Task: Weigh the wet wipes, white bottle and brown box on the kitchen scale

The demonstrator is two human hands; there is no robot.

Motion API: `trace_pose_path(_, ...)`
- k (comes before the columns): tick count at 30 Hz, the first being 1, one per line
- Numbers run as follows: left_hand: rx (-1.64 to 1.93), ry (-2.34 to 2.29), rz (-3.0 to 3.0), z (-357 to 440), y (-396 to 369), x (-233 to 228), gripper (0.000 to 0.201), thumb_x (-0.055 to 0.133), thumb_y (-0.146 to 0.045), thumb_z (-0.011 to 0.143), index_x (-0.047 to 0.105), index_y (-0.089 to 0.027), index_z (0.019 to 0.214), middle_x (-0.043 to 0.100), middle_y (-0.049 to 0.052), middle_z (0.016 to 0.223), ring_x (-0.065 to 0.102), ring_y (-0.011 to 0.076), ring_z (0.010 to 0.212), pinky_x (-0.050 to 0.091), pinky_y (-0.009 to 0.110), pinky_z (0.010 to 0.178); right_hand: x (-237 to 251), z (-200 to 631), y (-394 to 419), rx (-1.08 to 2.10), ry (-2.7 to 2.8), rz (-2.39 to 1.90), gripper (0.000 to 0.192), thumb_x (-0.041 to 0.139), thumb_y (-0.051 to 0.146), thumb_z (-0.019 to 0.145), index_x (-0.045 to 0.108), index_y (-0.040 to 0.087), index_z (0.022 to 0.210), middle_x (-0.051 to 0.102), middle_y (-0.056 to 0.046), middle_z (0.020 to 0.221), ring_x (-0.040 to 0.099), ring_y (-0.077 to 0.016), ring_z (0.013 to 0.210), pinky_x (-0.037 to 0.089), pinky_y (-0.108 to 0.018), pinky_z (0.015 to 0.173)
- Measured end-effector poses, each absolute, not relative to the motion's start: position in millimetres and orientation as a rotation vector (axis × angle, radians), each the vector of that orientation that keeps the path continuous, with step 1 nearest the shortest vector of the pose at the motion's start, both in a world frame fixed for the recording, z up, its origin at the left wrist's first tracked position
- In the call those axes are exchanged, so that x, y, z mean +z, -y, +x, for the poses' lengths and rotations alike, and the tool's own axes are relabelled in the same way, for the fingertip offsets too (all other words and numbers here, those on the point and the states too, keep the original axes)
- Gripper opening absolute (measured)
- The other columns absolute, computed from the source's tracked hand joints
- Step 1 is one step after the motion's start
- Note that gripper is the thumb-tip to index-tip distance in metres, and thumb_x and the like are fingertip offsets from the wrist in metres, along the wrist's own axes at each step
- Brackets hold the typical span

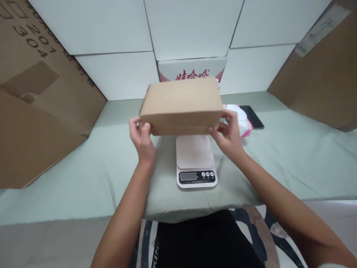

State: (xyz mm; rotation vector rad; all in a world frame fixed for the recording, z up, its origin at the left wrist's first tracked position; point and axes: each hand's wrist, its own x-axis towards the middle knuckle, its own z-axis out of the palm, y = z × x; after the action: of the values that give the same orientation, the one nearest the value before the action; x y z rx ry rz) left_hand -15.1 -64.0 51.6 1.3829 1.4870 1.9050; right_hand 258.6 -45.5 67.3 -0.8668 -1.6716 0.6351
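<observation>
Between my two hands is a plain brown cardboard box (182, 100), held up above the table and behind a white digital kitchen scale (195, 154). My left hand (142, 139) grips the box's lower left corner, thumb on the front face. At the lower right corner, my right hand (229, 132) is closed on it the same way. The scale's display looks blank, and its buttons face me. The box overlaps the far edge of the scale's platform in this view; its lid is shut, so its inside is hidden.
Behind the box, a white carton (192, 67) with red lettering stands against the wall. A pink-edged patterned packet (245, 128) and a flat black object (253, 118) lie to the right. Large cardboard boxes flank the green cloth (119, 160) at left (50, 123) and right (323, 78).
</observation>
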Motion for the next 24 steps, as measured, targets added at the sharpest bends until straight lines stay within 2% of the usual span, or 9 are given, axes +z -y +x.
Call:
trace_pose_path(3,1.948,-1.373,1.268,5,110,44,0.027,0.06,-0.048,0.092,0.052,-0.024,0.102,0.054,-0.001,0.08,0.055,0.0137,0.074,0.046,0.024,0.068,51,283,85,0.635,1.629,-0.838,0.045,0.076,0.041,0.089,0.048,0.038,0.124,0.052,-0.001,0.113,0.056,-0.0108,0.068,0.055,-0.031,0.061)
trace_pose_path(8,1.926,-1.286,1.283,17,143,34,0.024,0.066,-0.041,0.089,0.056,-0.022,0.102,0.056,-0.001,0.079,0.057,0.0143,0.074,0.049,0.026,0.068,24,296,114,0.649,1.554,-0.888,0.048,0.076,0.038,0.088,0.046,0.037,0.126,0.053,-0.001,0.108,0.056,-0.0116,0.069,0.054,-0.028,0.058)
trace_pose_path(12,1.913,-1.262,1.305,18,148,32,0.024,0.066,-0.039,0.09,0.059,-0.021,0.105,0.065,0.002,0.086,0.067,0.0179,0.085,0.056,0.029,0.074,15,296,117,0.7,1.51,-0.923,0.052,0.079,0.034,0.085,0.047,0.037,0.126,0.053,-0.002,0.114,0.057,-0.0115,0.072,0.056,-0.029,0.061)
trace_pose_path(16,1.887,-1.284,1.334,16,154,29,0.034,0.066,-0.043,0.091,0.063,-0.02,0.115,0.072,0.007,0.099,0.072,0.0214,0.096,0.061,0.033,0.08,12,301,118,0.76,1.515,-0.947,0.059,0.084,0.031,0.08,0.047,0.036,0.127,0.053,-0.002,0.122,0.059,-0.0114,0.075,0.055,-0.028,0.062)
trace_pose_path(21,1.816,-1.335,1.307,8,164,20,0.038,0.067,-0.044,0.092,0.066,-0.022,0.123,0.076,0.009,0.115,0.074,0.0243,0.111,0.063,0.041,0.097,12,304,121,0.741,1.527,-0.953,0.051,0.077,0.035,0.086,0.048,0.036,0.128,0.056,-0.002,0.116,0.057,-0.0117,0.067,0.054,-0.032,0.06)
trace_pose_path(24,1.784,-1.333,1.324,5,172,16,0.038,0.067,-0.042,0.092,0.068,-0.023,0.125,0.077,0.01,0.121,0.074,0.0252,0.117,0.063,0.042,0.102,13,303,121,0.732,1.542,-0.939,0.051,0.077,0.034,0.086,0.048,0.037,0.129,0.056,-0.001,0.111,0.057,-0.0113,0.064,0.054,-0.033,0.059)
